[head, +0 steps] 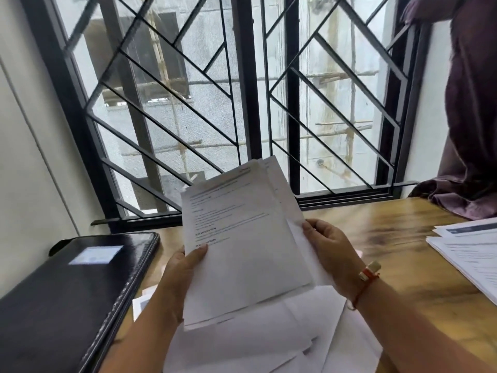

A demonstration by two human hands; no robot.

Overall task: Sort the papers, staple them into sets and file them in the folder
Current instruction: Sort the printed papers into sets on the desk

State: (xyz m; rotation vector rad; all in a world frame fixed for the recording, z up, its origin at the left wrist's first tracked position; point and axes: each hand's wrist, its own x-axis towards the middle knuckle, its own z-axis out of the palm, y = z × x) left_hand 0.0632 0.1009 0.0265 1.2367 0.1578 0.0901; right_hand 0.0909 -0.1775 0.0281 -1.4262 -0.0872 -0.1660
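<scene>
I hold a loose sheaf of printed white papers (242,246) upright above the wooden table (398,254). My left hand (185,267) grips its left edge, thumb on the front sheet. On the right edge, my right hand (330,249) grips the sheets fanned out behind. Under the sheaf, more white sheets (269,343) lie scattered on the table. A black zip folder (67,292) with a pale label lies closed at the left.
A stack of printed papers (473,251) lies at the table's right edge. A barred window (242,103) runs behind the table, a purple curtain (473,130) hangs at the right, and a white wall (27,157) stands at the left.
</scene>
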